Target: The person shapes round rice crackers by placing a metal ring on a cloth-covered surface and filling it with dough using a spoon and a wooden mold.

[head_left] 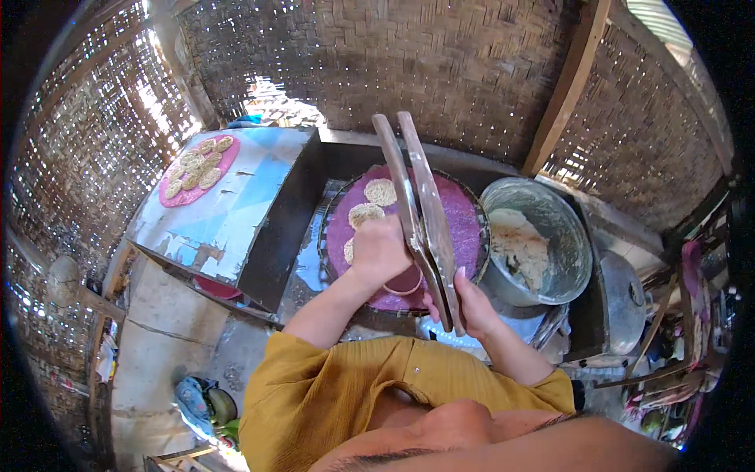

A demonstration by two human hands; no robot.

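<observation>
A long wooden press (434, 224) of two narrow, worn bars stands tilted in front of me, its bars close together near me and spread at the far end. My right hand (476, 308) wraps round its near end, thumb on one side and fingers on the other. My left hand (379, 250) is closed beside the middle of the press; what its fingers hold, if anything, is hidden. Below lies a round tray (324, 236) lined with purple-pink sheeting (464, 212). Pale discs of thin strands (381, 192) rest along its left side, one partly behind my left hand. A pink round-rimmed container (404, 285) shows between my hands.
Right of the tray stands a large metal pot (562, 271) with pale dough (519, 244) inside. At left, a box-like stand (236, 204) bears a pink sheet (224, 167) with several strand discs. A metal lid or pot (625, 303) sits far right. Woven walls (440, 71) surround the place.
</observation>
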